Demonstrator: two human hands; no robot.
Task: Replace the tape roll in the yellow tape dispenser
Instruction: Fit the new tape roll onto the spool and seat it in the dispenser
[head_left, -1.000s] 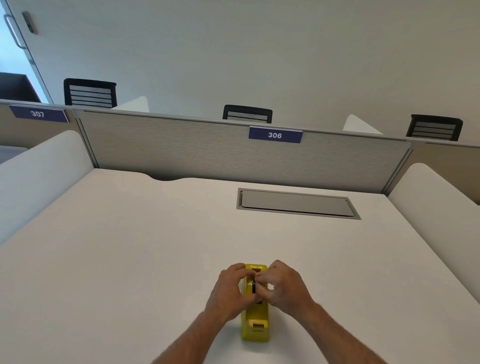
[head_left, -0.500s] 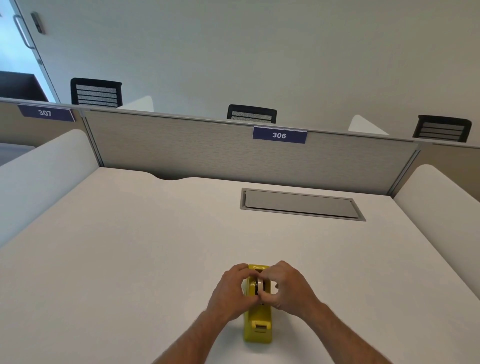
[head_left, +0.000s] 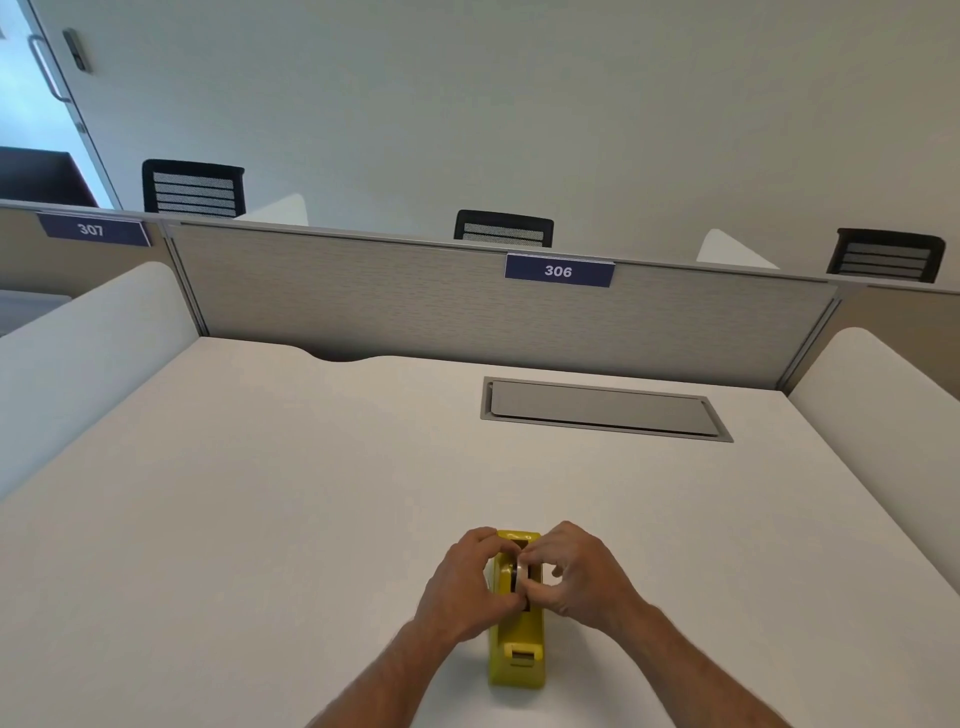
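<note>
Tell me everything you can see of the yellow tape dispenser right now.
The yellow tape dispenser looks like glossy plastic, a long narrow body standing upright on the white desk, lengthwise away from the person. Its near end carries a raised cutter block. In its open top slot sits a tape roll, mostly hidden. The left hand wraps its left side and the right hand its right, fingers meeting over the roll. Whether the roll is fully seated cannot be told.

Both hands, left (head_left: 464, 582) and right (head_left: 576, 571), pinch the tape roll (head_left: 515, 570) inside the yellow dispenser (head_left: 517, 647)
</note>
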